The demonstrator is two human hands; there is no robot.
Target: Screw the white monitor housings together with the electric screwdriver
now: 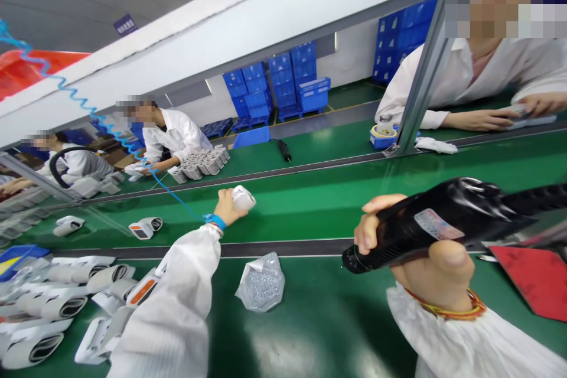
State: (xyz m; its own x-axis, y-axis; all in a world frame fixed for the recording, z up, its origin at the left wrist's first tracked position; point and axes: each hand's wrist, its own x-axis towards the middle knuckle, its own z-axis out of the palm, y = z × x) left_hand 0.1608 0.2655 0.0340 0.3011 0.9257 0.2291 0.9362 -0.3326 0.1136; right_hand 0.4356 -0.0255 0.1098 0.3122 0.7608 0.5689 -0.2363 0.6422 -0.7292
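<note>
My left hand reaches over the green conveyor belt, its fingers closed round a small white plastic device. A blue wrist strap with a coiled cord circles that wrist. In my right hand is a black electric screwdriver, its tip pointing left above the bench and its thick cable running off to the right. Between my arms lies a clear plastic bag of small metal screws. Several white devices with rolled grey cuffs crowd the bench left of my left sleeve.
On the belt sit two cuffed devices. Across it, co-workers in white coats handle parts beside rows of grey-white pieces. A metal post rises at the right. A red sheet lies right of my right hand.
</note>
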